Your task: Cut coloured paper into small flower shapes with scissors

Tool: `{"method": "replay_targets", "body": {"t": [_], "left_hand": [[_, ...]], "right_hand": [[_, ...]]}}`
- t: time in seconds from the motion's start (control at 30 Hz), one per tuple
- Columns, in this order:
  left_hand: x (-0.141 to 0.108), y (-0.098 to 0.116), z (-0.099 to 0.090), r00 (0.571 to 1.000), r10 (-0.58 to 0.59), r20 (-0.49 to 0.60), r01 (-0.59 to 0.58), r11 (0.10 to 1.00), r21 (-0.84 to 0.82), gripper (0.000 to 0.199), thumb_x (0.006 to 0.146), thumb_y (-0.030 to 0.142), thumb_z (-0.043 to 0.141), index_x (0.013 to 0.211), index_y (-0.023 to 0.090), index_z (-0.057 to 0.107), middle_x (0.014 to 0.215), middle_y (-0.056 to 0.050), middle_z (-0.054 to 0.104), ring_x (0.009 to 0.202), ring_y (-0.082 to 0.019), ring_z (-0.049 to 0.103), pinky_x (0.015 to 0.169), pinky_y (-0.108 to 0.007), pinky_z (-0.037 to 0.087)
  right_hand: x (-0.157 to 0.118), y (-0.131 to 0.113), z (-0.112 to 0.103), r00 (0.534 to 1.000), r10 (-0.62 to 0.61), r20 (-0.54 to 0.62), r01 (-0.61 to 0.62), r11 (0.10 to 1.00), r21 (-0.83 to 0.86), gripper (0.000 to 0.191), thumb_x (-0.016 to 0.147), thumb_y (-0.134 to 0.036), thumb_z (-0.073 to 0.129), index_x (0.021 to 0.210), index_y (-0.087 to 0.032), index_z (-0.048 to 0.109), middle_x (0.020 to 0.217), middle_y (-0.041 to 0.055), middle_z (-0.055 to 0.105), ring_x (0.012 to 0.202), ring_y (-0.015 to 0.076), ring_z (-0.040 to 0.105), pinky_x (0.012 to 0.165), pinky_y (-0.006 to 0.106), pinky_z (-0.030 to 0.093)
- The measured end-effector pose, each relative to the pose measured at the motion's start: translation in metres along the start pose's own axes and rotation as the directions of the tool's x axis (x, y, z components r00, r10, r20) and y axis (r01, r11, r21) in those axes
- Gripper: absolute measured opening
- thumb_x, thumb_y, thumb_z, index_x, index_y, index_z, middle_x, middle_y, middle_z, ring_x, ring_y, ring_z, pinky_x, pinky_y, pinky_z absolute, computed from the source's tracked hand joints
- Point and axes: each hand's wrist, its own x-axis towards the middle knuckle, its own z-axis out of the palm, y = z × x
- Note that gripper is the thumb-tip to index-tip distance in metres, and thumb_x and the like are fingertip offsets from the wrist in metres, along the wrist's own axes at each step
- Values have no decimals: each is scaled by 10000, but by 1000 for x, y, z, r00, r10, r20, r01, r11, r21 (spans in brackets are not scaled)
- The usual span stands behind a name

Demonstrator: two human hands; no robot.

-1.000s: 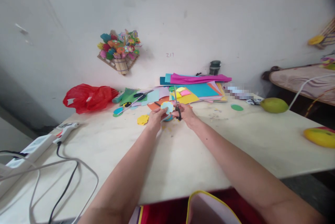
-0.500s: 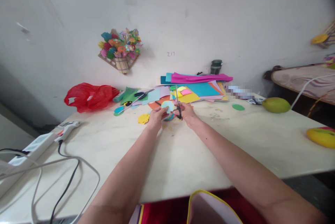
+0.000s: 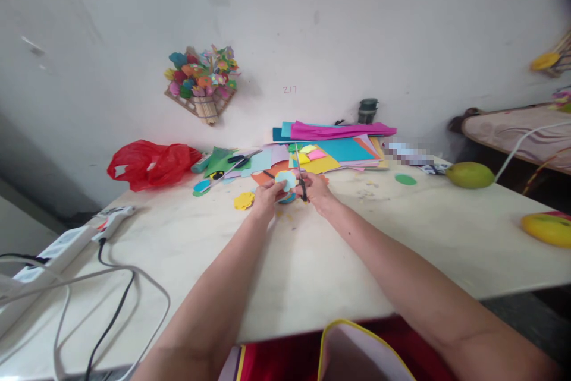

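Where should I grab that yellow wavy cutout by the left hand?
Probably pinch the yellow wavy cutout by its left edge, coming from the left. It lies low and flat on the table, so its rim is the easiest part, and its right side is close to the left hand.

You wear a deep-red cloth garment (image 3: 281, 360)
Its pale, curved panel (image 3: 357, 357) is yellow-edged; your left forearm (image 3: 223, 286) and right forearm (image 3: 392, 268) are bare.

The scissors (image 3: 304, 190) in the right hand (image 3: 317, 192) have shifted slightly left, now sitting a little closer to the right edge of the disc (image 3: 286, 179). The head view has dipped a touch.
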Motion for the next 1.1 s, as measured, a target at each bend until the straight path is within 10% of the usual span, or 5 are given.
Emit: {"method": "replay_targets", "body": {"t": [0.9,1.1], "left_hand": [[1,7,-4,995,31,-91,-32,999,-11,235,543,265,752,691,109,658,665,-61,666,633,-166,639,675,-293,509],[4,6,-6,992,35,-123,-39,999,-34,224,522,260,760,646,118,639,635,-42,654,602,-148,623,673,-288,510]], "right_hand": [[7,8,-8,997,12,-81,-26,984,-178,318,502,-113,703,788,-174,577,596,-41,541,466,94,511,451,226,444],[0,2,-9,1000,21,7,-19,976,-218,322,606,-253,711,883,-176,568,624,-17,605,419,91,532,339,172,320]]}}
